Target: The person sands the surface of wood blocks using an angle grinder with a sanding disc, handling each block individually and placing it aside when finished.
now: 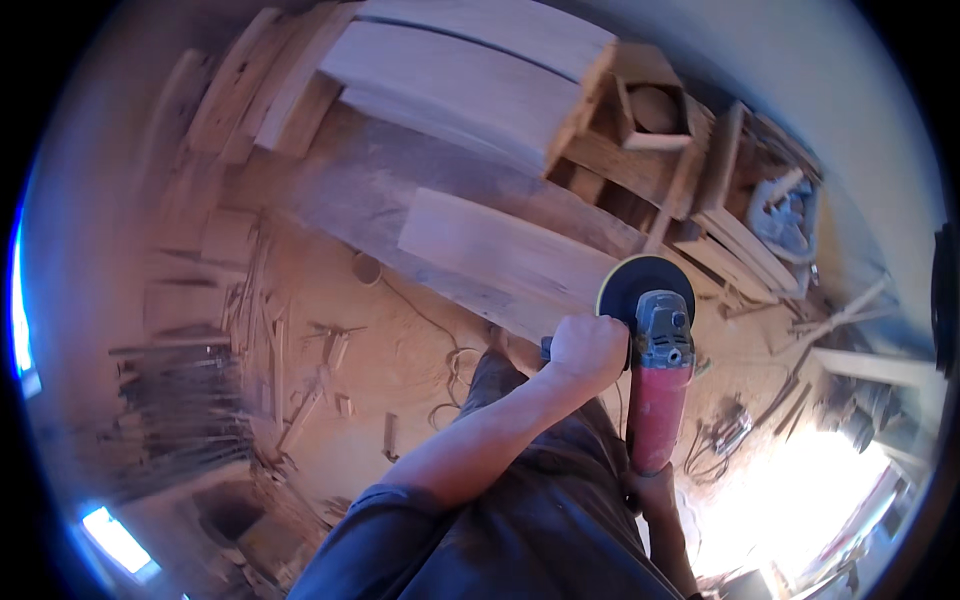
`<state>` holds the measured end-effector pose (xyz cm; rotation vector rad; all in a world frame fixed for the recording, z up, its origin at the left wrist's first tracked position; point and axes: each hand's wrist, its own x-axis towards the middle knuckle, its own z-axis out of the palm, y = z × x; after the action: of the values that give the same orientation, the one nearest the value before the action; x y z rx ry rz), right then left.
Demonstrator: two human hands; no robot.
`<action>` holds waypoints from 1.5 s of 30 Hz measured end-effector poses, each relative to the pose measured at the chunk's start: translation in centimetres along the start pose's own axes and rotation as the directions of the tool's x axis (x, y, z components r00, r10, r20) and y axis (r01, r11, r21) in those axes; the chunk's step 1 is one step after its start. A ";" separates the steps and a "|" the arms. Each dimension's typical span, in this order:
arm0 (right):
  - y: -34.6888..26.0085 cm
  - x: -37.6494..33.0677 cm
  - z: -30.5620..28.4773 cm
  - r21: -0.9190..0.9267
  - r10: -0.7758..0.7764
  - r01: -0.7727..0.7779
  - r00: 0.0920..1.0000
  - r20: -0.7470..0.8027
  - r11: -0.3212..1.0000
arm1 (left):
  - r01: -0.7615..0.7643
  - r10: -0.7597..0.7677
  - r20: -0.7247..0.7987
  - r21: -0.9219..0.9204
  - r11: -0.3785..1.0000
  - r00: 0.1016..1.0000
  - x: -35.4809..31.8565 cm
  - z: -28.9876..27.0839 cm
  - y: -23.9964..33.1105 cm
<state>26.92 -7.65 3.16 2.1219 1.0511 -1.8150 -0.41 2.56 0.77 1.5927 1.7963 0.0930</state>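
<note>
A red and grey angle grinder [660, 400] with a round dark sanding disc [630, 285] is held upright in front of my body. My left hand [588, 352] is closed around its dark side handle, just beside the grinder's head. At the rear end of the red body, my right hand [650, 488] grips the tool from below; most of its fingers are hidden. Beyond the disc lies a pale wooden board [490, 245] on a low, dusty work surface [360, 190]. The disc overlaps the board's near right end in view; whether they touch I cannot tell.
Large pale planks [450, 85] are stacked at the back. A wooden box [655, 110] and a tub [785, 215] stand at the far right. A cable [440, 325] trails over the sawdust-covered floor [350, 420]. Wood scraps lie left; sunlight glares at lower right.
</note>
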 end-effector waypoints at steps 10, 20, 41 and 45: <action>-10.3 3.0 8.7 -0.165 -0.258 0.289 0.948 0.188 0.943 | 0.319 -0.322 -0.103 -0.041 0.947 0.941 -4.2 -6.6 -13.9; -20.6 4.6 17.4 -0.323 -0.155 0.250 0.944 0.292 0.913 | 0.390 -0.399 -0.212 -0.083 0.917 0.892 -6.1 -12.6 -25.4; -17.1 1.9 17.4 -0.307 -0.476 0.494 0.869 0.135 0.814 | 0.175 -0.199 -0.184 -0.135 0.975 0.963 -5.9 -11.2 -22.9; -18.6 3.0 18.0 -0.349 -0.178 0.238 0.964 0.197 0.906 | 0.257 -0.274 -0.154 -0.120 0.959 0.949 -5.5 -13.4 -24.8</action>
<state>1.44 -2.39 1.73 1.6688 1.4892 -1.6722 -28.63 -2.82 0.89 1.2922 2.0887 0.1926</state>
